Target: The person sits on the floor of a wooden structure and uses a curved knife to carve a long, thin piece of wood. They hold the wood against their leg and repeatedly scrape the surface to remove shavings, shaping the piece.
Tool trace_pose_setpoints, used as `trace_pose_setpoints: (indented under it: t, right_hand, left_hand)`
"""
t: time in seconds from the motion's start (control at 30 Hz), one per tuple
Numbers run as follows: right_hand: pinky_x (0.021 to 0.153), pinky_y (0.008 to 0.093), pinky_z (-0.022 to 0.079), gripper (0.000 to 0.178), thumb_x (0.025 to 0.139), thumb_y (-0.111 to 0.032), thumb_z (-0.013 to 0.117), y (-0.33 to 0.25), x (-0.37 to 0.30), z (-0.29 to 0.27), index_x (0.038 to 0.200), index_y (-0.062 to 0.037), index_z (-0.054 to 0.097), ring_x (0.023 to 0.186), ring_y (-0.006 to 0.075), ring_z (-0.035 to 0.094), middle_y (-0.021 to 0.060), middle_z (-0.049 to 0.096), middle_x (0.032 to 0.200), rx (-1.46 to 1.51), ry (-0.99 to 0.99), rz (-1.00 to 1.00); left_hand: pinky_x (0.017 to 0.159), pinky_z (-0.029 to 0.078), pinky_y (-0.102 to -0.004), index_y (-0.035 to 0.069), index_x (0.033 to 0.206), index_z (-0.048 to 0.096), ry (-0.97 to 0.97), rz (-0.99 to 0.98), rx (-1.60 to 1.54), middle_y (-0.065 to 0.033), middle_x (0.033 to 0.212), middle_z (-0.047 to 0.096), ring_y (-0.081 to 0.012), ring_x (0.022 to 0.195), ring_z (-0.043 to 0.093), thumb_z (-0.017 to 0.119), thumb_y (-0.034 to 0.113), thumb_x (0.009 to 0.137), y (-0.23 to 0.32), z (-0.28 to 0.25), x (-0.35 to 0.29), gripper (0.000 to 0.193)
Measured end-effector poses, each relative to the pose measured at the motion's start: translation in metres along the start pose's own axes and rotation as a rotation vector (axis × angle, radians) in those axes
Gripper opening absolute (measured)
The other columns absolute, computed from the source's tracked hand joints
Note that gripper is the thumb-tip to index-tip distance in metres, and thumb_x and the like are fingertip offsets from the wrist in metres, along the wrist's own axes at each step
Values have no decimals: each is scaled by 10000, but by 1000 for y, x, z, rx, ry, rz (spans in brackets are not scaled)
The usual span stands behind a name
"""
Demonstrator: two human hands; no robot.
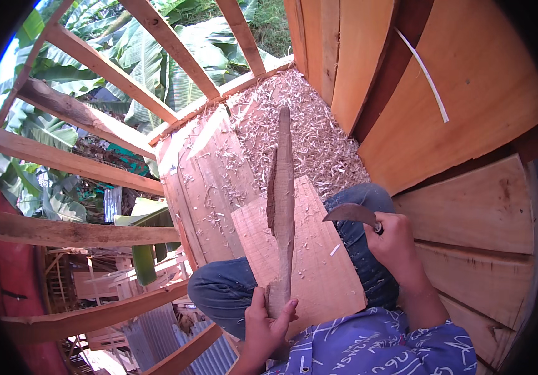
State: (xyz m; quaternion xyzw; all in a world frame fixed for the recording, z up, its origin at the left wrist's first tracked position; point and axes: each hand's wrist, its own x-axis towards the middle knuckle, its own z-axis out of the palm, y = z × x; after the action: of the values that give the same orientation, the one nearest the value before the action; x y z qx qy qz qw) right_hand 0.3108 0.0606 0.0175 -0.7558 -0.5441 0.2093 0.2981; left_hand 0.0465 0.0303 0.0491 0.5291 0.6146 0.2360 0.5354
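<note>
A long, rough piece of wood (286,187) points away from me, narrow at its far end, with a strip of bark-like wood along its left edge. My left hand (270,322) is closed round its near end. Under it, across my lap, lies a flat wooden board (325,262) with a few small chips on it. On the right, my right hand (392,245) grips the handle of a curved knife (351,213). The dark blade points left and stays apart from the wood. Most of the handle is hidden in my fist.
Curled wood shavings (306,125) cover the plank floor (209,181) ahead. A plank wall (462,81) rises close on my right, with a pale strip (425,75) against it. On the left stands a wooden slat railing (94,231), with banana leaves (150,69) and corrugated sheets (156,334) beyond.
</note>
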Motion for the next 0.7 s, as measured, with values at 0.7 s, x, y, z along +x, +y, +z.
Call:
trace_pose_setpoints:
  t: [0.7]
  right_hand:
    - [607, 458, 506, 169, 772, -211, 662, 34, 32, 28, 711, -55, 686, 646, 390, 627, 190, 633, 670, -94, 74, 174]
  left_hand:
    - [503, 520, -261, -6, 949, 429, -171, 85, 181, -107, 717, 617, -135, 596, 643, 680, 114, 884, -7, 11, -7, 286]
